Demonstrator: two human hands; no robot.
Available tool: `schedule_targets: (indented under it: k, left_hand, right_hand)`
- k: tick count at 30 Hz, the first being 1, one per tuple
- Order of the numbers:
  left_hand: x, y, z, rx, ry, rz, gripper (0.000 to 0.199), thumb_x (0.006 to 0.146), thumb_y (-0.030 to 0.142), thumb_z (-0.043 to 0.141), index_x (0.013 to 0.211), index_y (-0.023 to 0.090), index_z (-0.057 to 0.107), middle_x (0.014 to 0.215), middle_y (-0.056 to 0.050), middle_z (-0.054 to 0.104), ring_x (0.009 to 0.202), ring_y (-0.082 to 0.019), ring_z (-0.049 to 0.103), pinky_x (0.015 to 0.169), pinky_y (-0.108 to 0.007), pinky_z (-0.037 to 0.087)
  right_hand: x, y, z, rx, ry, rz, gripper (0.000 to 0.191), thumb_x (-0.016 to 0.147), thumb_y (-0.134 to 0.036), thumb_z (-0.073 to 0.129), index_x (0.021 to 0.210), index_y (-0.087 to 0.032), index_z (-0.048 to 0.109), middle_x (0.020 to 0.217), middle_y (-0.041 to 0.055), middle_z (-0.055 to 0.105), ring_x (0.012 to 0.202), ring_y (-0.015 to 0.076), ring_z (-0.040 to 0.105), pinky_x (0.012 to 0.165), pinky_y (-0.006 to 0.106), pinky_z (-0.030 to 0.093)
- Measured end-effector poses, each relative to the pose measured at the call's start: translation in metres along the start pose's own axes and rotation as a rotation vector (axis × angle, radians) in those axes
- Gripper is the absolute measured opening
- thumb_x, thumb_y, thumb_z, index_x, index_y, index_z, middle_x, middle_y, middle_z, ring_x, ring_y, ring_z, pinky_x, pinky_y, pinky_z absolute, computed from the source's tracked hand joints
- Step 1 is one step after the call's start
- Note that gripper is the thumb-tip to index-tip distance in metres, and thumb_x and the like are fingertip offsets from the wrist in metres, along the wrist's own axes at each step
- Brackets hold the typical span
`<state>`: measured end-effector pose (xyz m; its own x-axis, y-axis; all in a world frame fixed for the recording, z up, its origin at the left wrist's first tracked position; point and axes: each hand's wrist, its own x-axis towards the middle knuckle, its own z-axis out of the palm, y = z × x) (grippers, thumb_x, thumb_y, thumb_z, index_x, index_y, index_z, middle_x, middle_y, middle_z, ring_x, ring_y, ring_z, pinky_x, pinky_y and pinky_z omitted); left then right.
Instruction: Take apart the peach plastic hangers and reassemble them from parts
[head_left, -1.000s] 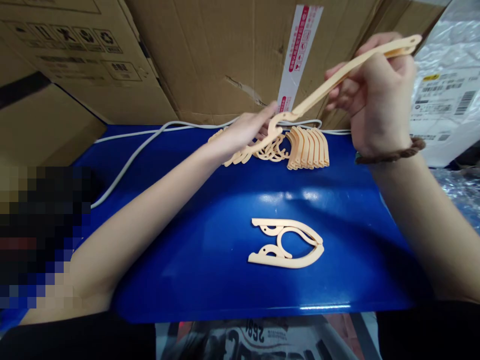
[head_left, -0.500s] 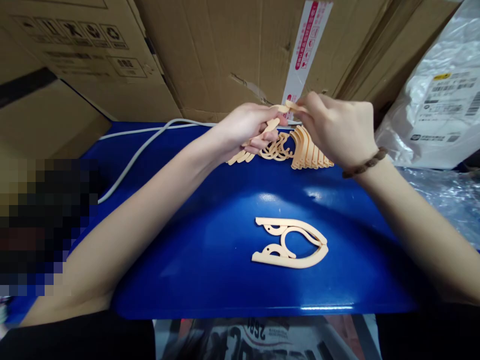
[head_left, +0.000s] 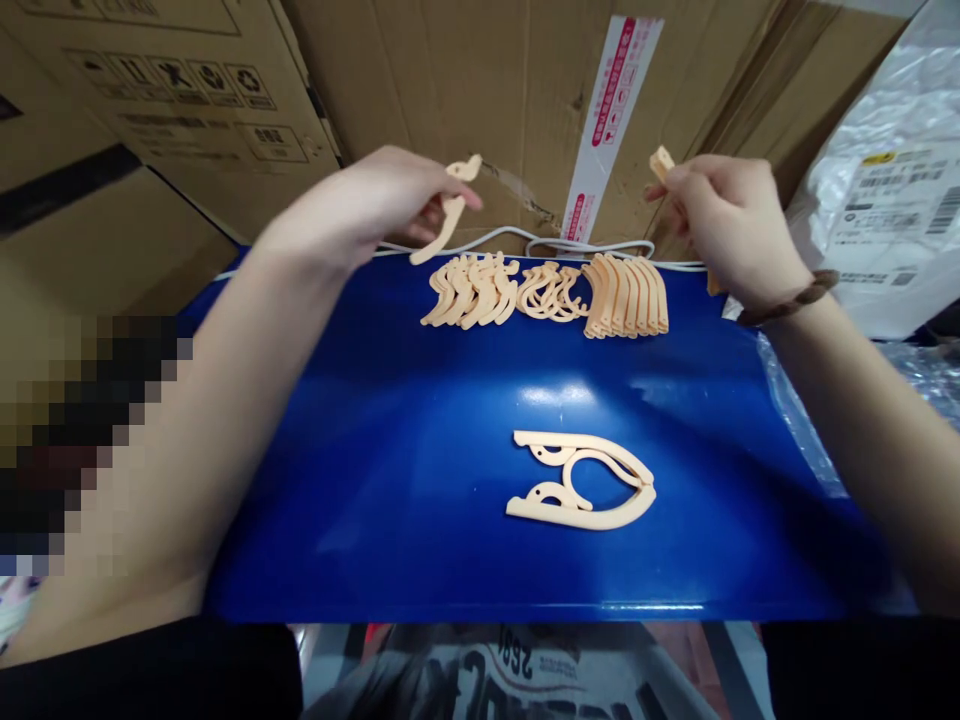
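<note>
Nearest, under the tbl's front edge, a printed bag (head_left: 480,675). On the blue table (head_left: 390,500), front-ctr., lies 1 folded hanger (head_left: 568,482), lying flat, arms & hook ring joined: the only finished-looking unit in view, & neither hand is on it.

Farther back, loose pcs. in 3 grps., side by side: short curved pieces (head_left: 472,290) at L, hook pieces (head_left: 553,305) mid, long arm pieces (head_left: 626,295) at R. None look joined, so prob. early stg.: 1 done, most of the stock left in parts.

Above the back of the tbl., the person's hands are well apart. L hand (head_left: 379,205) pinches a short curved pc. (head_left: 448,228) btwn. thumb & fingers, up near the L grp. R hand (head_left: 724,205) grips a narrow pc. (head_left: 661,163), tip poking past the fingers, rest mostly hidden; can't tell if it's 1 part or 2 joined. The two held pcs. aren't connected to e/o.

Behind: white cable (head_left: 504,230), then cardboard (head_left: 450,80).
</note>
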<state>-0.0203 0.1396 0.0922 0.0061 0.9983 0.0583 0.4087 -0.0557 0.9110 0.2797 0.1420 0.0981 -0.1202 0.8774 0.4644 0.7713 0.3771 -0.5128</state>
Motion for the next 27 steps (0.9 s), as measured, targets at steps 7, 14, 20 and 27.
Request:
schedule_targets:
  k: [7, 14, 20, 27]
  left_hand:
    - [0.012, -0.067, -0.028, 0.008, -0.046, -0.360, 0.019, 0.064, 0.021, 0.088, 0.073, 0.019, 0.072, 0.076, -0.003, 0.069, 0.073, -0.014, 0.058, 0.072, -0.030, 0.049]
    - [0.022, -0.085, -0.029, 0.271, -0.214, -0.458, 0.031, 0.056, 0.037, 0.093, 0.069, 0.018, 0.072, 0.080, -0.006, 0.072, 0.073, -0.015, 0.060, 0.060, -0.024, 0.042]
    - [0.024, -0.089, -0.028, 0.296, -0.231, -0.438, 0.037, 0.059, 0.044, 0.092, 0.068, 0.019, 0.066, 0.073, -0.005, 0.067, 0.071, -0.017, 0.061, 0.062, -0.027, 0.044]
    - [0.022, -0.081, -0.028, 0.483, -0.163, -0.335, 0.041, 0.066, 0.051, 0.086, 0.063, 0.021, 0.058, 0.062, -0.005, 0.060, 0.065, -0.019, 0.056, 0.060, -0.032, 0.042]
  right_hand:
    - [-0.028, 0.031, -0.009, -0.596, -0.023, -0.295, 0.038, 0.106, -0.041, 0.042, 0.111, -0.016, 0.070, 0.097, 0.0173, 0.076, 0.085, 0.0254, 0.068, 0.064, 0.035, 0.039]
    - [-0.057, 0.065, 0.006, -0.698, -0.238, -0.521, 0.035, 0.105, -0.026, 0.041, 0.117, -0.017, 0.073, 0.109, 0.0123, 0.081, 0.092, 0.0238, 0.075, 0.062, 0.034, 0.043]
    - [-0.066, 0.073, 0.009, -0.645, -0.286, -0.539, 0.039, 0.107, -0.027, 0.039, 0.129, -0.020, 0.069, 0.131, 0.0120, 0.075, 0.104, 0.0265, 0.076, 0.066, 0.035, 0.053]
    - [-0.069, 0.078, 0.014, -0.574, -0.304, -0.455, 0.040, 0.106, -0.026, 0.040, 0.132, -0.016, 0.068, 0.134, 0.0136, 0.074, 0.102, 0.0289, 0.077, 0.072, 0.036, 0.056]
